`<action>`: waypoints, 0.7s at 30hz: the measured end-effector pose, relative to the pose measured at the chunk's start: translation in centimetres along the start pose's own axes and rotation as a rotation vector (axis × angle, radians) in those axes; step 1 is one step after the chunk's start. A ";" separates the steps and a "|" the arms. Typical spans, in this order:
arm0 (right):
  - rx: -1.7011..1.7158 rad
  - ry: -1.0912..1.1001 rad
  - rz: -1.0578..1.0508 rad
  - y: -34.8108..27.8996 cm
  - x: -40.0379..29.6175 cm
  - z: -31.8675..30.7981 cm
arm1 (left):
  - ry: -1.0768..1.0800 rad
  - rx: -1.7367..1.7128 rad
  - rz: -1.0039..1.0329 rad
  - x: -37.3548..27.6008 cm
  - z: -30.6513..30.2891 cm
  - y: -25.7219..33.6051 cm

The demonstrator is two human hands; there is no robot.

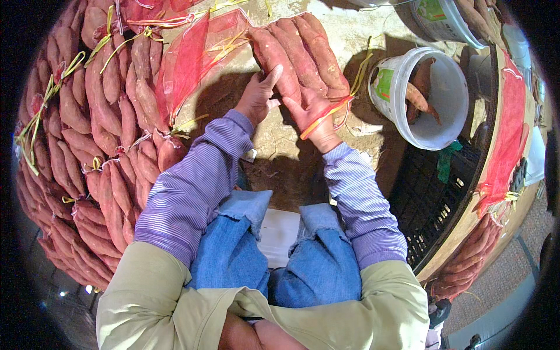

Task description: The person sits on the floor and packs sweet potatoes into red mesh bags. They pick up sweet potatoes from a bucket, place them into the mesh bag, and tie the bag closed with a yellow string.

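A red mesh bag of sweet potatoes (302,57) lies on the dirty floor in front of me. My right hand (313,113) is inside the bag's mouth or under its rim, with the orange-yellow drawstring (326,117) across the wrist; its fingers are partly hidden at the near ends of the sweet potatoes. My left hand (262,94) is at the bag's left side, thumb up against the nearest sweet potato, fingers partly hidden. Left of the bag lies slack red mesh (186,65) with yellow ties.
Filled mesh bags of sweet potatoes (105,105) are piled along the left. A white plastic bucket (442,100) with a few sweet potatoes stands at right, beside a black plastic crate (433,192). Another bucket (446,22) is at the upper right; a filled bag (470,258) lies lower right.
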State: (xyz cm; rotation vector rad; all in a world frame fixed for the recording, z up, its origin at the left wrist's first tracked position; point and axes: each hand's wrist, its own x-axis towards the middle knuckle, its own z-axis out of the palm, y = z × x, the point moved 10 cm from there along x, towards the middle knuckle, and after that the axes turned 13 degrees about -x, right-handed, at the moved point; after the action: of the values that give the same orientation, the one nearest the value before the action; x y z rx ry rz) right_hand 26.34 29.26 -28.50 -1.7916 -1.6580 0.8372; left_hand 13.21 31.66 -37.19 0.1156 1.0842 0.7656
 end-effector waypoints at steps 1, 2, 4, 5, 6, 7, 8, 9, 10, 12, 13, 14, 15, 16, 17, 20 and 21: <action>0.152 -0.095 0.121 1.2 -0.1 0.8 | -0.007 -0.011 -0.002 0.1 -0.1 0.0; 0.410 -0.205 0.273 2.5 -0.5 2.3 | -0.043 -0.040 -0.001 0.9 -0.6 -0.5; 0.733 -0.306 0.469 3.4 -1.4 4.0 | -0.046 -0.036 -0.009 0.9 -0.4 -0.5; 0.798 -0.298 0.510 3.5 -1.6 4.2 | -0.047 -0.033 -0.012 0.8 -0.3 -0.4; 0.864 -0.289 0.549 3.4 -1.8 4.4 | -0.050 -0.028 -0.019 0.4 0.2 -0.3; 0.808 -0.249 0.524 3.6 -1.8 4.2 | -0.052 -0.023 -0.027 -0.1 0.8 -0.2; 0.751 -0.210 0.500 3.8 -1.9 4.1 | -0.056 -0.019 -0.035 -0.5 1.3 -0.2; 0.695 -0.173 0.472 3.7 -1.8 3.9 | -0.034 -0.019 -0.026 -0.5 1.0 -0.1; 0.258 -0.018 0.247 2.4 -1.2 1.3 | -0.012 -0.020 -0.017 -0.4 0.6 -0.1; -0.041 0.081 0.107 1.2 -0.9 -0.1 | 0.018 -0.013 -0.009 0.0 -0.1 -0.1; -0.189 0.130 0.036 0.5 -0.8 -0.5 | 0.028 -0.006 -0.009 0.2 -0.5 -0.2; -0.337 0.179 -0.035 -0.4 -0.8 -0.9 | 0.038 0.002 -0.009 0.5 -1.0 -0.3; -0.385 0.158 -0.017 0.0 -1.1 -0.7 | 0.027 0.042 -0.009 0.0 -0.6 -0.5; -0.429 0.141 -0.004 0.0 -1.1 -0.5 | 0.015 0.083 0.000 -0.7 0.1 -0.1; -0.473 0.124 0.008 0.1 -1.0 -0.4 | 0.003 0.124 0.008 -1.1 0.6 0.1; -0.401 0.028 0.008 0.1 -0.5 -0.3 | -0.053 0.135 0.011 -0.3 0.0 -0.2; -0.370 -0.003 -0.003 0.1 -0.4 -0.3 | -0.072 0.154 0.029 -0.3 0.4 0.1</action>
State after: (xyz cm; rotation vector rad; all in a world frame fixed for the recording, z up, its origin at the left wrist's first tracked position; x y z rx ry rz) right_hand 26.61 28.88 -28.37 -2.0277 -1.9132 0.5561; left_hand 13.45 31.68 -36.70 0.2880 1.0743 0.6986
